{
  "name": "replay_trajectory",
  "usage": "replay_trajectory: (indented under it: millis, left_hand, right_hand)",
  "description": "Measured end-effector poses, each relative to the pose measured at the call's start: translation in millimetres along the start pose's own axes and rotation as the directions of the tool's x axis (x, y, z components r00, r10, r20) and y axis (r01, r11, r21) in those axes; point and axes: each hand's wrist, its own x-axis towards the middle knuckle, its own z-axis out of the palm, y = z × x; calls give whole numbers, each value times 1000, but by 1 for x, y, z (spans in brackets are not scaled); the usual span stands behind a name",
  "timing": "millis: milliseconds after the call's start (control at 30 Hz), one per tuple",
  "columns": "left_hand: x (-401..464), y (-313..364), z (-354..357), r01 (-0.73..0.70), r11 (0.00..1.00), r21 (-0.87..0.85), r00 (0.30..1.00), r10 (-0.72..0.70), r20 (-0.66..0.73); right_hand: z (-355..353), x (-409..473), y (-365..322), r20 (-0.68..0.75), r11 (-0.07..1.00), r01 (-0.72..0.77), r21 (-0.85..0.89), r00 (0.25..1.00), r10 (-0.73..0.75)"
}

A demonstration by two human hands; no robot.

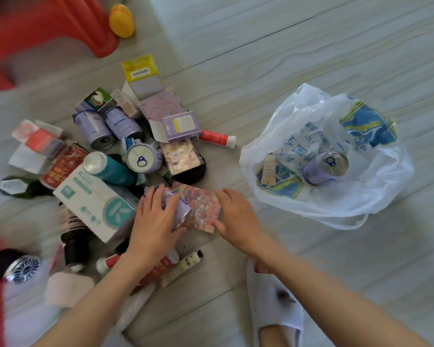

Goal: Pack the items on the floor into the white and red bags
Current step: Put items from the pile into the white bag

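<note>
At the pile's near edge, the left hand (155, 216) curls round a purple can (179, 209) while the right hand (236, 216) pinches a patterned box (203, 209) beside it, with the white bag (336, 156) farther right on the floor (311, 58), holding another can (326, 169).

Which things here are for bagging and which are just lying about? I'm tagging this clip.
For the job: white bag, purple can inside it, patterned pink box, floor pile, e.g. teal bottle.
Just there: red stool, yellow toy, slipper.
</note>
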Motion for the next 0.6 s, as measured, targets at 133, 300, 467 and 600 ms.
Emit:
replay_trajectory:
  millis: [133, 300, 467, 600]
  left_hand:
    - [-3, -6, -2, 125, 980, -152, 992, -124, 17]
    - [10, -6, 3, 101, 991, -84, 994, -103, -25]
    - [4, -7, 3, 62, 981, -184, 998, -67, -20]
    - [-3, -5, -7, 37, 937, -348, 994, -70, -83]
  right_hand:
    - [21, 13, -13, 251, 977, 39, -208, 968, 14]
    - [32, 22, -13, 204, 933, 83, -350, 979, -10]
    - [31, 20, -2, 63, 940, 112, -322, 993, -96]
    - [21, -9, 3, -26, 980, 53, -192, 998, -59]
